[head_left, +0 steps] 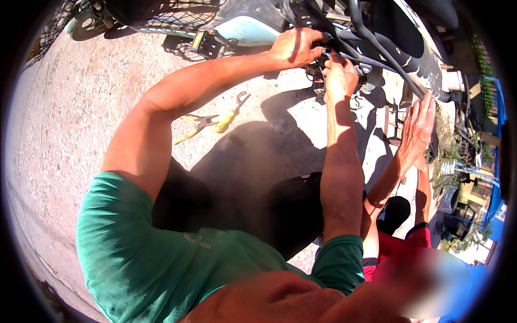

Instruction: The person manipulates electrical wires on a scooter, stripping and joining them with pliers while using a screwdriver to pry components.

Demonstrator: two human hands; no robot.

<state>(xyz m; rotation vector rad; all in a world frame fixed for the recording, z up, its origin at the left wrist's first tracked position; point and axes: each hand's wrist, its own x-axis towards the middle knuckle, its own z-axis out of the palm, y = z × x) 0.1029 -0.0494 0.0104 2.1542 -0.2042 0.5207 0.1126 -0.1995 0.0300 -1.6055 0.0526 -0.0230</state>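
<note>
Dark tubes (371,27) of a bike-like vehicle cross the upper part of the view. Among them, my left hand (299,47) reaches in from the left, its thumb and fingers curled together at a small spot beneath the tubes. My right hand (340,78) comes up from below and pinches at the same spot, its fingertips close to the left ones. A small blue bit (327,54) shows between the hands. Shadow and fingers hide what each hand grips. Dark cables and small parts (316,75) hang just below.
Yellow-handled pliers (198,126) and another yellow-handled tool (231,113) lie on the concrete ground (102,91). A pedal (203,44) sticks out under a light blue panel (250,29). At right, a co-worker's hand (417,129) touches a tube; that person wears a red shirt (396,250).
</note>
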